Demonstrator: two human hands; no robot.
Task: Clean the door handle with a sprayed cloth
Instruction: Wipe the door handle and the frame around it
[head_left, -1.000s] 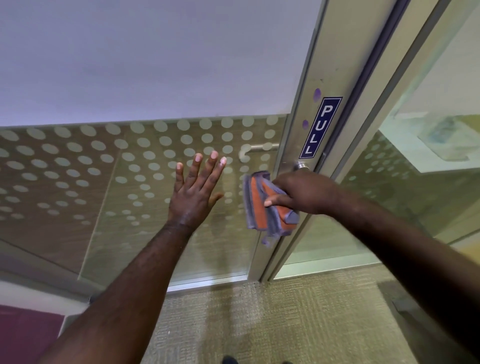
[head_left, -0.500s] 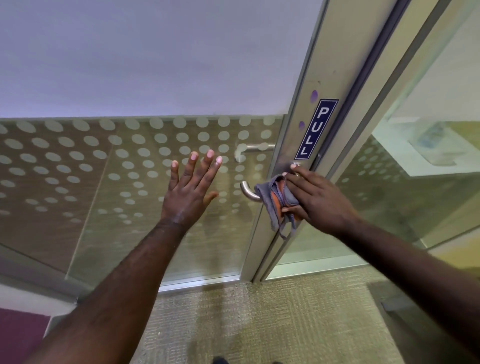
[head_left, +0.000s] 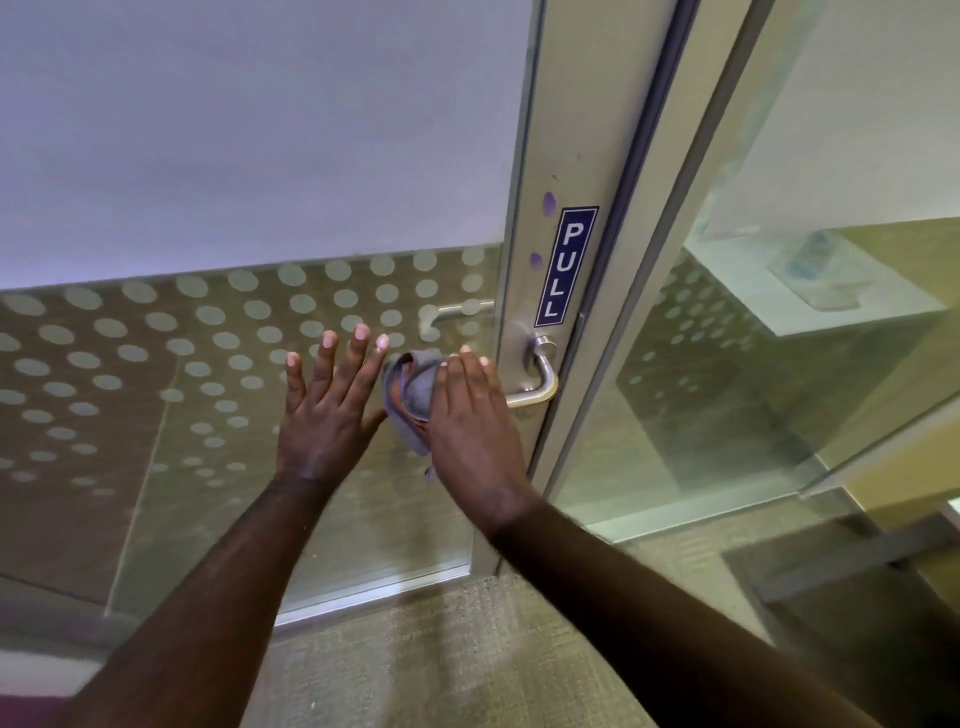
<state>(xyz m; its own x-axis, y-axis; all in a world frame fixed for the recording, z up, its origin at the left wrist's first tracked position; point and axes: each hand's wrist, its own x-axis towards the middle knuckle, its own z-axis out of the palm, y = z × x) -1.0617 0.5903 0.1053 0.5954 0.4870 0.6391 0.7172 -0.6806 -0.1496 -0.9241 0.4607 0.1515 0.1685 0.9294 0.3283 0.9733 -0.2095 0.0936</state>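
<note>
Brushed-steel and bent into an L, the lever door handle (head_left: 540, 371) is fixed to the pale metal door stile (head_left: 524, 156), just below a blue vertical sign (head_left: 566, 267) lettered PULL; its round base and elbow are bare, while its free end, to the left, is covered by the right hand (head_left: 467, 415). A crumpled grey cloth with orange stripes (head_left: 410, 397) is pressed under that hand at the handle's left end, bunched out past the fingers and hanging a little below the handle; the fingers are laid over the cloth, closed on it, though whether they wrap fully round the lever beneath cannot be told from this angle. To the left of the handle, beside the cloth, the left hand (head_left: 327, 410) is held flat against the glass door panel printed with frosted dots (head_left: 156, 364), fingers spread and nothing held. A second lever (head_left: 452, 312) is seen dimly through the glass, above and left of the handle; below the handle, greenish-beige carpet (head_left: 415, 665) is visible.
</note>
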